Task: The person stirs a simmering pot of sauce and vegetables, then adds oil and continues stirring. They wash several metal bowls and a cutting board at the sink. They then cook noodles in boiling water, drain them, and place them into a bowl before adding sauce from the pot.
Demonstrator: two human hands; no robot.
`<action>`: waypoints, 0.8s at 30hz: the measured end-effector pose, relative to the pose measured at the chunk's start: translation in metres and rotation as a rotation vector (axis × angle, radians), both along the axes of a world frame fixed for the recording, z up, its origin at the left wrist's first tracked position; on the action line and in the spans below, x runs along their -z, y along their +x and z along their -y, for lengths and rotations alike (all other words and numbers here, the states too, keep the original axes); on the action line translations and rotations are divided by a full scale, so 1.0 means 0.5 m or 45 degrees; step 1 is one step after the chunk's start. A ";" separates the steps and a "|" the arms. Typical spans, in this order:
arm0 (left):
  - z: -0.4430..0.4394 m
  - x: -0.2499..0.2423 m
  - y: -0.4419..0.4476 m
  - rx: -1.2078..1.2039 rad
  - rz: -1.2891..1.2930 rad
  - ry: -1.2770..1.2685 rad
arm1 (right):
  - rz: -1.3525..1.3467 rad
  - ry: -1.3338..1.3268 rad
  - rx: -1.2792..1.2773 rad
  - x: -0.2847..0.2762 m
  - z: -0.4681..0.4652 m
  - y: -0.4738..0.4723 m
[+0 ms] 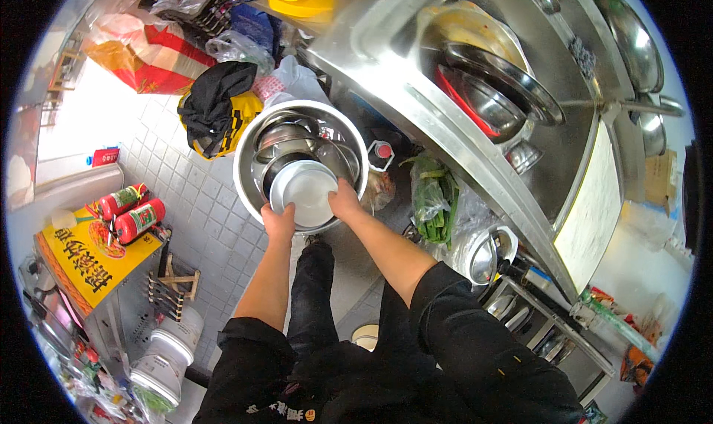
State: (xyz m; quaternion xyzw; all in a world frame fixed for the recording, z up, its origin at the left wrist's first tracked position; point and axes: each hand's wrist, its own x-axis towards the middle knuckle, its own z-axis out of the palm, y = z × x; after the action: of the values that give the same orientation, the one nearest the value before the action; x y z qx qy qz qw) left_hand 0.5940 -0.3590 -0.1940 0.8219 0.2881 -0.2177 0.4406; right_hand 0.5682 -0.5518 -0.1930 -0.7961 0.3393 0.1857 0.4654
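Observation:
Both my hands hold a stack of pale round bowls (pixel 309 197) by its rim, over the near part of a large stainless steel basin (pixel 243 162). My left hand (pixel 279 221) grips the left edge, with the thumb on top; my right hand (pixel 343 200) grips the right edge. Under and beyond the stack, several steel bowls (pixel 285 134) lie in the basin. The fingers beneath the stack are hidden. What the basin rests on cannot be seen.
To the right stands a steel sink (pixel 434 129) with bowls and a red-edged dish inside. Bagged green vegetables (pixel 437 201) and a plastic jug (pixel 381 155) lie beside it. Fire extinguishers (pixel 140 221) rest on a yellow-topped surface at left. A black-and-yellow bag (pixel 220 112) stands beyond the basin.

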 end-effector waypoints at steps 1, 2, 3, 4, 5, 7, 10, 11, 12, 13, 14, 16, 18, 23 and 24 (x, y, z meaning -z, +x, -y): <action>0.000 0.008 -0.005 -0.033 -0.008 0.007 | 0.011 -0.025 -0.039 -0.003 -0.001 0.002; -0.002 0.015 -0.009 -0.066 0.014 -0.025 | -0.021 -0.056 -0.067 -0.010 0.000 -0.001; -0.005 0.021 -0.012 -0.038 0.017 0.041 | -0.037 -0.057 -0.063 -0.021 -0.003 -0.003; -0.011 0.026 -0.012 -0.023 -0.018 0.112 | 0.006 0.007 -0.037 -0.039 0.000 -0.011; -0.011 0.030 -0.011 0.004 -0.070 0.156 | -0.021 -0.006 -0.010 -0.060 -0.004 -0.014; -0.008 0.032 -0.008 -0.060 -0.177 0.000 | 0.063 0.075 -0.002 -0.118 0.015 -0.050; 0.021 0.008 0.005 -0.160 -0.241 -0.594 | 0.388 0.068 0.119 -0.246 0.081 -0.150; 0.037 -0.011 0.003 -0.140 -0.153 -0.678 | 0.253 0.308 0.050 -0.300 0.136 -0.216; 0.047 -0.036 0.008 -0.118 -0.170 -0.408 | 0.261 0.305 0.058 -0.352 0.179 -0.265; 0.063 -0.064 0.015 -0.104 -0.210 -0.228 | 0.293 0.237 0.094 -0.407 0.230 -0.320; 0.076 -0.099 0.026 -0.093 -0.227 -0.070 | 0.337 0.165 0.165 -0.467 0.293 -0.393; 0.116 -0.188 0.056 0.042 -0.349 0.047 | 0.391 -0.258 0.179 -0.565 0.484 -0.536; 0.200 -0.282 0.059 0.062 -0.095 -0.213 | 0.240 -0.597 0.683 -0.649 0.691 -0.699; 0.603 -0.562 -0.065 0.865 0.185 -0.680 | -0.432 -1.323 0.958 -0.750 1.135 -1.004; 0.704 -0.604 -0.113 1.051 0.209 -0.730 | -0.703 -1.163 1.069 -0.747 1.179 -1.029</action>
State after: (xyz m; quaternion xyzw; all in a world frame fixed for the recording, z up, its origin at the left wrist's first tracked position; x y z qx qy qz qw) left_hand 0.5375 -0.7112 0.1082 0.7276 -0.1677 -0.3787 0.5469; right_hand 0.0539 -1.1415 0.1803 -0.6371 0.7703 0.0238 0.0113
